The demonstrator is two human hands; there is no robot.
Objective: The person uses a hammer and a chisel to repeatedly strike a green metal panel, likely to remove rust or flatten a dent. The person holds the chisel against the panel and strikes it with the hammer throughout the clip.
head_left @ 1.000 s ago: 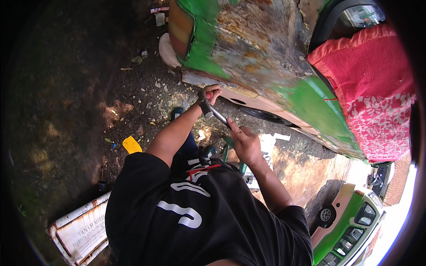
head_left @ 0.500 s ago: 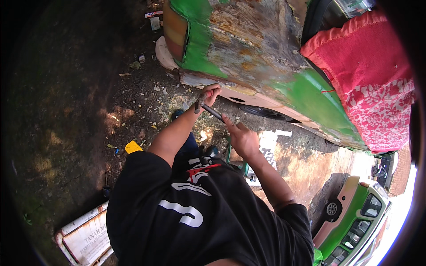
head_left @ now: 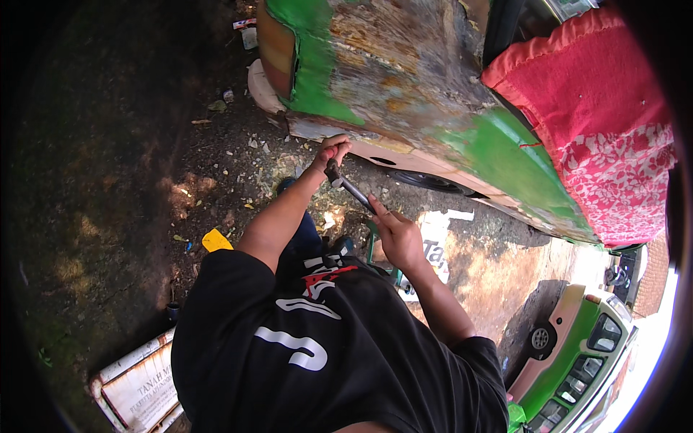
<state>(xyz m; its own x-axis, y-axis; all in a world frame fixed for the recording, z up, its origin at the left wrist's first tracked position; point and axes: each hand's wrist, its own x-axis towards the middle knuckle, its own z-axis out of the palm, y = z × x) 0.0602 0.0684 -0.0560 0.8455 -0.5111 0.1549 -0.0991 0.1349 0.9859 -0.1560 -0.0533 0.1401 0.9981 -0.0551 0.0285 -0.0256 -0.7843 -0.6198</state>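
Note:
A hammer [head_left: 355, 195] with a dark metal shaft slants between my hands. My right hand [head_left: 398, 234] is closed around the lower end of its handle. The hammer's head lies close to my left wrist, below the red end of the tool there. My left hand [head_left: 338, 147] is closed around a red-ended tool [head_left: 330, 152] beside the vehicle's lower edge; the rest of that tool is hidden by the fingers. The green vehicle body [head_left: 404, 86] in front of me has a large bare, scraped and rusty patch, with a pale lower panel [head_left: 404, 156] beneath it.
A red patterned cloth [head_left: 577, 137] hangs over the vehicle at right. Below the panel shows a wheel [head_left: 432, 182]. Paint chips litter the ground near a yellow piece [head_left: 216, 240]. A rusty-edged white sign [head_left: 141, 386] lies lower left; another green vehicle [head_left: 577, 361] stands lower right.
The hammer's head has shifted slightly right and down, and its angle has turned. My right hand has dropped a little. My left hand keeps its hold near the panel's edge.

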